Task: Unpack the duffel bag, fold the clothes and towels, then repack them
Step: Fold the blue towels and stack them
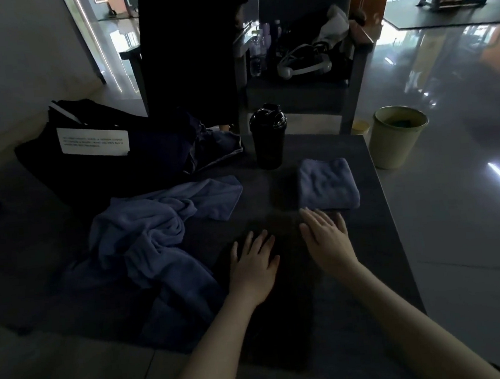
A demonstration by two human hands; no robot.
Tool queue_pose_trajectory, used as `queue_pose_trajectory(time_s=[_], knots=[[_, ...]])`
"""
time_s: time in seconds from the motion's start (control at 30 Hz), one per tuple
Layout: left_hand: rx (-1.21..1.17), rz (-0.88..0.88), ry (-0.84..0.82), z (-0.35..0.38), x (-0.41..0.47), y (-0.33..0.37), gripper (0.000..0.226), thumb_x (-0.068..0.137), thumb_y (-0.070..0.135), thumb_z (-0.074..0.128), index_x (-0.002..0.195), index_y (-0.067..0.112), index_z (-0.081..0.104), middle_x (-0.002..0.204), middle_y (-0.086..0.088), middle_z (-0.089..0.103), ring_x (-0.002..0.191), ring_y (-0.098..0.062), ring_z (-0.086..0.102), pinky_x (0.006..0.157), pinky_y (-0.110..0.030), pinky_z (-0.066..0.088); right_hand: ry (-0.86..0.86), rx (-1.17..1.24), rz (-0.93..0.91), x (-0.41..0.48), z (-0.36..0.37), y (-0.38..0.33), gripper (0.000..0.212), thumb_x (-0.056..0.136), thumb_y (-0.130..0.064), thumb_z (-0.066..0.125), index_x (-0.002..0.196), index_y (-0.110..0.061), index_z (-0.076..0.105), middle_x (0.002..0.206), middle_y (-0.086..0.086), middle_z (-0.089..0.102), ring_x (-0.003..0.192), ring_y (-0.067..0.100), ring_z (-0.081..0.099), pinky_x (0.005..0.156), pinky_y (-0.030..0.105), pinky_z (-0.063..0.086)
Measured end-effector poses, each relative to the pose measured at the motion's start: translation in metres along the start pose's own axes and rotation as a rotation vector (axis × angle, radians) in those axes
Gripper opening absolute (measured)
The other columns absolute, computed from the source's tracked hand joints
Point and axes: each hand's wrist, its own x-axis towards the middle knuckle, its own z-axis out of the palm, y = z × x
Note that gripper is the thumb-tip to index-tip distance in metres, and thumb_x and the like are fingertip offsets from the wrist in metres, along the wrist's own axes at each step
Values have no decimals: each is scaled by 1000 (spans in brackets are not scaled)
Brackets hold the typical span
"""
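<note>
— Both palms lie flat with fingers spread, gripping nothing: left hand point(254, 263) and right hand point(326, 237) press a dark, barely visible garment point(272, 309) on the grey table point(378, 238).

— Folding, then?

— Likely. Just beyond the right fingertips sits a folded blue towel point(327, 183); left of the left hand lies a crumpled blue towel point(143, 236), with the black duffel bag point(87, 162) beyond. Next it needs a pinched edge.

One folded towel point(327, 184), one crumpled towel point(155, 229), one duffel bag point(86, 150), one shaker bottle point(269, 137), one bin point(399, 135), two hands.
</note>
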Motion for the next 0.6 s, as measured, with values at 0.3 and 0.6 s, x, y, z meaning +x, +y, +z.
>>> queue_pose_trajectory(time_s=[0.3,0.6], knots=[[202,-320,505,-56,-42,-68,56,84,19,63,136,12,44,143,-12,40,131,-34,38,103,-48,33,-204,9,-89,-35,13,-49,42,102,-38,30,137,-23,47,141,-7,48,134,11,37,114,38,13],[-348,-420,344,-94,-51,-119,14,88,19,62,98,8,62,100,-10,65,97,-28,60,70,-29,41,-225,81,-151,-50,8,-81,39,101,-36,35,134,-20,51,138,-3,53,128,16,46,106,32,31]])
